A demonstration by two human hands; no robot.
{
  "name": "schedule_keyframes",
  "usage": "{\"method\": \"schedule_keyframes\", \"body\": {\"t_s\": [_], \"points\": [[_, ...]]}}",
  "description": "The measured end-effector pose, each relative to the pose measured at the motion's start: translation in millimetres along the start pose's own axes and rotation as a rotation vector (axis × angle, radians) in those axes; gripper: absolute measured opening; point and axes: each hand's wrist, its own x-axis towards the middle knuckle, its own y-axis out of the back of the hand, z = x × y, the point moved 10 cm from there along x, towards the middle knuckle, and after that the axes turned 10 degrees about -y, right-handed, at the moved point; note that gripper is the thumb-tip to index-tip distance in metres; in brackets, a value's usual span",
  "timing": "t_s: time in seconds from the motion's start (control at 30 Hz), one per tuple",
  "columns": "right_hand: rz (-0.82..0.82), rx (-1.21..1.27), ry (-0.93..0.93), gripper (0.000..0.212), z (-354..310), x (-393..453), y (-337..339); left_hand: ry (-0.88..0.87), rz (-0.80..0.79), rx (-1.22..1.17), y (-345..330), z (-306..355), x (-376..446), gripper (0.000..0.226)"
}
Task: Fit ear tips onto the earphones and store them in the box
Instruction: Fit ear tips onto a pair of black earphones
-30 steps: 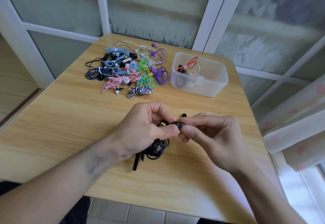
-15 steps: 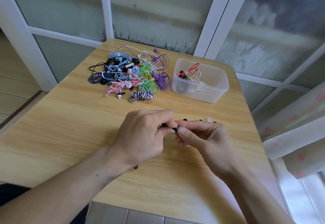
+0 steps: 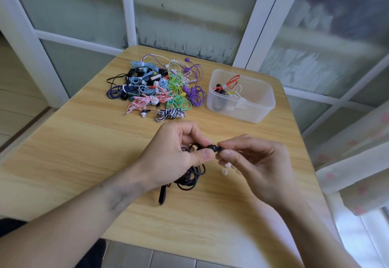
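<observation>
Soft daylight comes through the frosted glass panels with white frames point(image 3: 189, 15) behind, brightest at the lower right. The pale wooden table point(image 3: 73, 152) is evenly lit, shadows faint. Wide-angle bending curves the frames near the edges; the corners look slightly smeared.

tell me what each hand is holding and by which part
Both hold the black earphones: left hand pinches the earbud end, cord hanging below; right hand pinches its tip.
</observation>
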Motion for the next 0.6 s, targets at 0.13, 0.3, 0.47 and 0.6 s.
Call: {"method": "schedule_keyframes", "body": {"t_s": [0.13,0.3,0.47,0.6], "points": [[0.007,0.010,0.017,0.012,-1,0,-1,0.020,-0.018,-0.020,0,-3,0,0.023],[-0.067,0.111,-0.104,0.014,6,1,-3,0.012,-0.039,-0.026,-2,-1,0,0.023],[-0.107,0.125,-0.174,0.009,9,1,-5,-0.042,-0.067,0.031,-3,5,-1,0.021],[-0.133,0.160,-0.206,0.008,12,1,-5,-0.100,-0.107,0.110,-5,12,-2,0.019]]}}
